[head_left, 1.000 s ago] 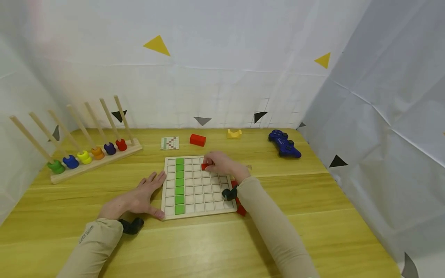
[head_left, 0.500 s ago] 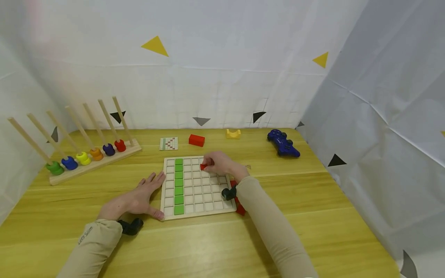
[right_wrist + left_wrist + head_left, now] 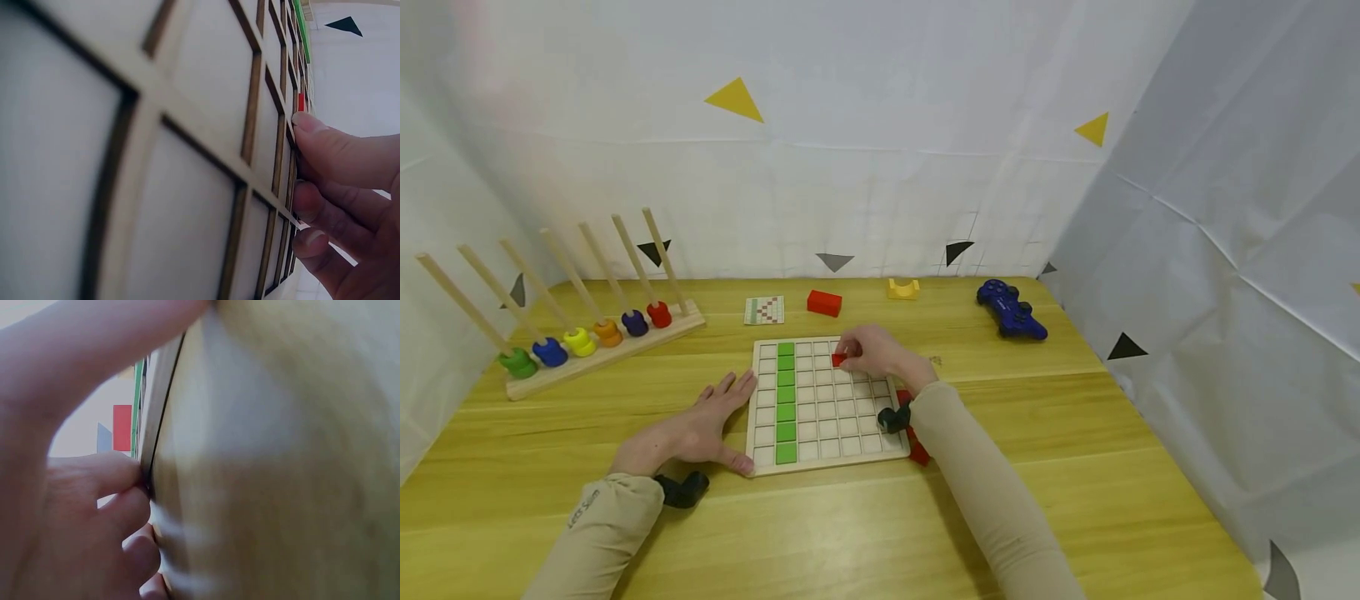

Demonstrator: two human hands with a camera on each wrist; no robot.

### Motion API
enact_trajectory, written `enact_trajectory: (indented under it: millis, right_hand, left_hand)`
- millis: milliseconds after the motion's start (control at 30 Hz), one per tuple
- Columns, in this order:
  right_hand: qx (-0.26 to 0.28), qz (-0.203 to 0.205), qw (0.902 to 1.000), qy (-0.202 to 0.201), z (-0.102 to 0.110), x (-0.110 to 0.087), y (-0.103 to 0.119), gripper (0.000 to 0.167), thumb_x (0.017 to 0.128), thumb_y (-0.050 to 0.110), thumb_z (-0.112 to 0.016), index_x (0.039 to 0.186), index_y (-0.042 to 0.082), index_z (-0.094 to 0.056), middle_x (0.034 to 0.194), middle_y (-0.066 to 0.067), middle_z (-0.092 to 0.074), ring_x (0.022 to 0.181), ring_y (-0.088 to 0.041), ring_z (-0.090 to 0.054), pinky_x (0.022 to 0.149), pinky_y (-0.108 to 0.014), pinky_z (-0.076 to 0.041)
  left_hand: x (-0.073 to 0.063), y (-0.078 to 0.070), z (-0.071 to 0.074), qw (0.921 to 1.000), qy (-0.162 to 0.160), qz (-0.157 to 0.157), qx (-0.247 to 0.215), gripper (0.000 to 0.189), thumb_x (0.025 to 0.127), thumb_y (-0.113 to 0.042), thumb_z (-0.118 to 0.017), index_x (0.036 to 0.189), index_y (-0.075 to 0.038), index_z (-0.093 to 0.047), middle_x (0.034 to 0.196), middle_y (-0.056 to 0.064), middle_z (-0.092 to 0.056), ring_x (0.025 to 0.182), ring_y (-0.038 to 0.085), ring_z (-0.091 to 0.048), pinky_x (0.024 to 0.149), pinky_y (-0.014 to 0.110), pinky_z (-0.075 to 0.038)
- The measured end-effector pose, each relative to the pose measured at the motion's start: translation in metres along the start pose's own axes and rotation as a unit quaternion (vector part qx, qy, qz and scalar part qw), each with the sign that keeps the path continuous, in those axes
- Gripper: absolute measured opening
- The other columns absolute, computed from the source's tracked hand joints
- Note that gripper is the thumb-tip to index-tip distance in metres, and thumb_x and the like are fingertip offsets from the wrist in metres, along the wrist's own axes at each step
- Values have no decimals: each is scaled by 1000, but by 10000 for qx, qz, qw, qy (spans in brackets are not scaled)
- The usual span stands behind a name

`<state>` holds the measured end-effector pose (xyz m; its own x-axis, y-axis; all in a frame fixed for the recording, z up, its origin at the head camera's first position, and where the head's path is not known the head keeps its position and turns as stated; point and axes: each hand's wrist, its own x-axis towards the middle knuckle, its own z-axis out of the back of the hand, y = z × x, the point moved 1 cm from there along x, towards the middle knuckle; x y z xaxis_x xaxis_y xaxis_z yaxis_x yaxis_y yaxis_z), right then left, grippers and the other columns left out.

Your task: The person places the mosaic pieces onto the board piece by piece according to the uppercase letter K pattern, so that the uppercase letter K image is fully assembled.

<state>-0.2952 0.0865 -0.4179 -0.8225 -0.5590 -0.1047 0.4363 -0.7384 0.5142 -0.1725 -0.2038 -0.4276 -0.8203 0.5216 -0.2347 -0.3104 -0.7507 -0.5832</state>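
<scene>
A wooden grid board (image 3: 835,462) lies on the table, with a column of green tiles (image 3: 786,412) near its left side. My left hand (image 3: 703,425) lies spread beside the board, thumb and fingertips touching its left edge. Over the board's upper part, my right hand (image 3: 876,354) has curled fingers and pinches a small red tile (image 3: 838,361) at a square near the top. In the right wrist view the thumb touches the red tile (image 3: 300,102), low against the grid. More red tiles (image 3: 919,452) lie along the board's right edge, partly hidden by the right wrist.
Behind the board are a small pattern card (image 3: 764,310), a red block (image 3: 824,303) and a yellow arched block (image 3: 903,289). A blue game controller (image 3: 1011,309) lies back right. A peg stand (image 3: 606,354) with coloured beads stands at the left.
The head view has shifted very slightly. Both hands keep their places, the right one at the same square with the red tile.
</scene>
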Motion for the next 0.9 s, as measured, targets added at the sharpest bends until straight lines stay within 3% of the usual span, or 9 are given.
enact_trajectory:
  millis: [333, 500, 633, 767, 900]
  right_hand:
    - [22, -97, 10000, -1, 1, -3, 3, 23, 93, 17, -72, 116, 12, -70, 89, -1, -63, 82, -17, -55, 77, -28, -48]
    - [610, -1, 9979, -218, 7, -9, 2, 35, 92, 16, -73, 125, 6, -65, 90, -4, -62, 81, -18, -55, 74, -27, -48]
    - [759, 286, 9959, -397, 19, -18, -2, 34, 91, 17, -75, 122, 4, -67, 89, -5, -64, 80, -19, -57, 73, -28, -49]
    - [656, 585, 9956, -319, 32, -32, -12, 30, 91, 18, -75, 117, 3, -69, 91, -5, -66, 83, -18, -59, 76, -30, -51]
    - [712, 600, 9954, -238, 41, -48, -26, 30, 92, 19, -74, 117, 2, -70, 94, -7, -67, 86, -19, -61, 78, -33, -53]
  left_hand:
    - [0, 0, 0, 10000, -8, -20, -10, 136, 67, -54, -87, 159, 3, -6, 165, 26, -1, 151, 49, 5, 119, 66, 0]
    - [0, 0, -1, 10000, 23, -56, -29, 135, 67, -55, -87, 158, 4, -5, 165, 26, 0, 151, 49, 5, 119, 66, 0]
    - [0, 1, 0, 10000, -2, -13, -65, 136, 66, -54, -87, 159, 3, -5, 165, 26, 0, 151, 48, 6, 119, 66, 1]
    - [-1, 0, 1, 10000, -8, 5, -89, 136, 67, -53, -88, 159, 3, -5, 166, 26, 0, 151, 48, 6, 119, 66, 1]
    - [-1, -1, 0, 9999, 10, 8, -109, 136, 67, -53, -88, 159, 3, -6, 166, 26, 0, 151, 48, 6, 119, 66, 1]
